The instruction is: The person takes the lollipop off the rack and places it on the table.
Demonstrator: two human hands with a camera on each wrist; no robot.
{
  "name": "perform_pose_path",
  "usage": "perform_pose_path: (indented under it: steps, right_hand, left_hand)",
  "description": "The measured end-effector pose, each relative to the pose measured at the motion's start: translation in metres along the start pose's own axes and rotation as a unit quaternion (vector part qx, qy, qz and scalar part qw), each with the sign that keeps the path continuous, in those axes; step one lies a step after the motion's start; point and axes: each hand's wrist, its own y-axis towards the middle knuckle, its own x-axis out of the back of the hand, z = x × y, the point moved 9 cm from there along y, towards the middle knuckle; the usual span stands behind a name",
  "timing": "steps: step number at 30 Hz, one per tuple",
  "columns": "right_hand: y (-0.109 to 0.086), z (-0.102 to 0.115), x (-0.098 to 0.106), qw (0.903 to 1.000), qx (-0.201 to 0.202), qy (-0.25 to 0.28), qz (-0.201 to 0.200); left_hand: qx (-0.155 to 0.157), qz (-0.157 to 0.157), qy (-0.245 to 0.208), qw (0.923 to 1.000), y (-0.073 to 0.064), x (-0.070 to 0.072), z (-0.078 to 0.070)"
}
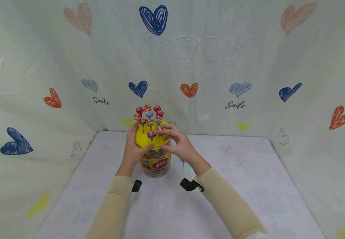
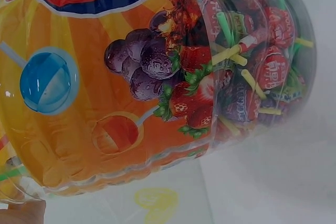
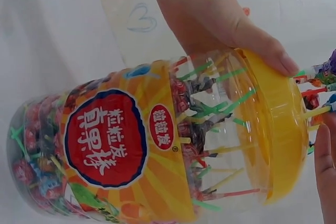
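A clear candy jar (image 3: 107, 140) full of lollipops stands on the table with a yellow lid (image 1: 142, 140) on top. Several wrapped lollipops (image 1: 150, 122) stick upright out of the lid. My left hand (image 1: 133, 143) grips the lid from the left, its thumb along the front edge. At the lid's right side is my right hand (image 1: 178, 142), fingertips right at a red-wrapped lollipop (image 1: 159, 128). Its thumb is apart from them, low at the front of the lid, leaving a gap with that lollipop's stick showing.
Two green sticks (image 1: 183, 167) show on the white-covered table (image 1: 238, 186) to the right of the jar, partly behind my right wrist. A pale curtain with printed hearts (image 1: 217, 59) rises behind the table and at both sides.
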Motion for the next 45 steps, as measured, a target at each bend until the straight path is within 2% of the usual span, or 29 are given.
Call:
perform_pose_path:
  steps: [7,13,17,23,31,35,40,45]
  right_hand:
    - [0.003,0.003,0.000,0.9997,0.020,-0.003,-0.014]
    - [0.007,0.005,0.005,0.9979,0.042,0.023,-0.044]
    - [0.011,0.004,0.007,0.9961,0.036,0.050,-0.063]
    - [0.014,0.003,0.009,0.9941,0.023,0.060,-0.088]
    - [0.016,0.018,0.030,0.9888,0.059,0.068,-0.119]
    - [0.005,0.001,0.045,0.9885,0.032,0.071,-0.130]
    - [-0.018,-0.028,0.065,0.9874,-0.025,0.049,-0.148]
    - [-0.041,-0.042,0.078,0.9836,-0.082,0.028,-0.158]
  left_hand:
    - [-0.001,-0.002,0.001,1.0000,0.000,0.001,0.000]
    - [-0.004,-0.003,-0.003,1.0000,0.000,-0.001,-0.001]
    - [-0.007,-0.004,-0.004,1.0000,0.000,0.000,-0.001]
    - [-0.008,-0.002,0.000,1.0000,0.000,-0.001,0.000]
    - [0.004,-0.002,-0.013,0.9999,0.000,-0.001,0.001]
    - [0.009,-0.002,-0.010,0.9999,0.000,-0.001,0.001]
    - [0.012,0.000,-0.007,0.9999,-0.001,-0.001,0.001]
    - [0.014,0.002,-0.003,0.9999,-0.001,0.000,0.001]
